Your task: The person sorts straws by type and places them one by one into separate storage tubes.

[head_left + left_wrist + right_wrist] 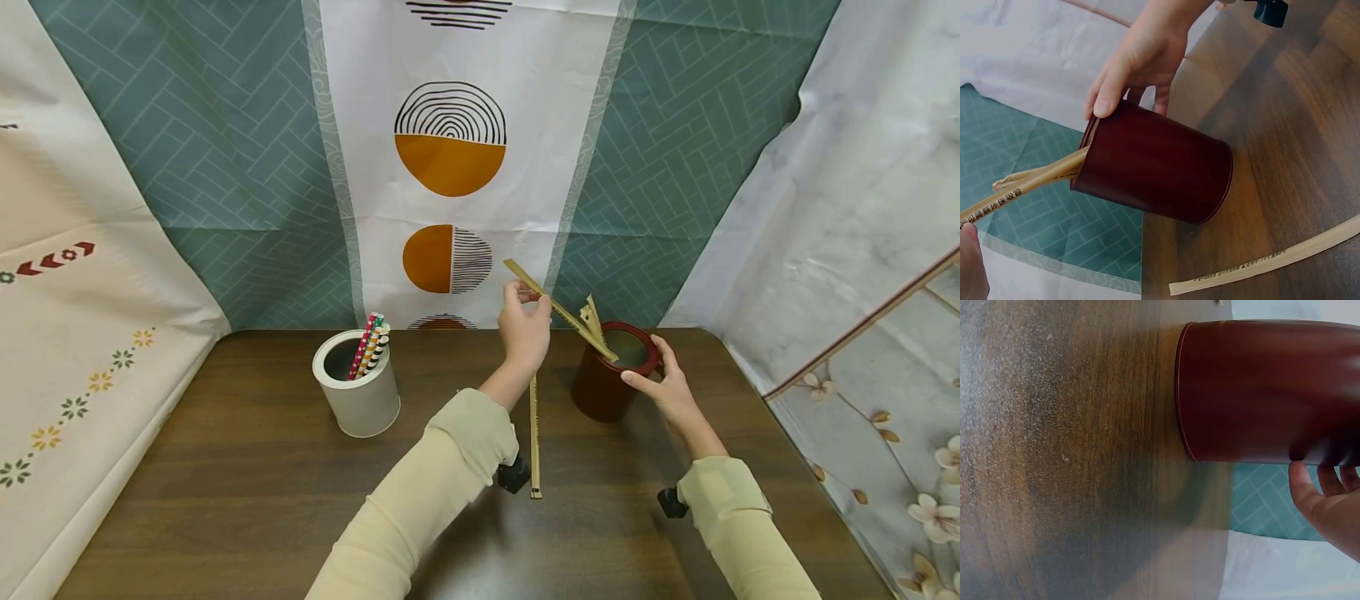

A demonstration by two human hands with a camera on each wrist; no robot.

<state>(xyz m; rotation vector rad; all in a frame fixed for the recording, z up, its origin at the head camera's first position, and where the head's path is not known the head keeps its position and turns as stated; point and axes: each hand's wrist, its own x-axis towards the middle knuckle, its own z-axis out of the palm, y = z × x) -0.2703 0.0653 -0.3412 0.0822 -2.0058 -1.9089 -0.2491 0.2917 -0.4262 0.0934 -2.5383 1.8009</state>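
My left hand (pixel 525 332) pinches a paper-wrapped straw (pixel 564 313), printed with dark characters. Its lower end leans into the mouth of a dark red canister (pixel 602 390) standing on the table. Another wrapped straw (pixel 590 317) pokes out of the same canister. With thumb and fingers my right hand (pixel 670 398) grips the canister's right side near the rim. In the left wrist view the right thumb lies at the rim, and only the left fingertip (pixel 971 256) shows. One more wrapped straw (pixel 535 442) lies on the wood below my left wrist.
A white canister (pixel 363 404) with several patterned straws (pixel 369 346) stands on the left of the brown wooden table (pixel 247 483). A patterned cloth (pixel 262 167) hangs along the table's back edge, with more cloth at both sides.
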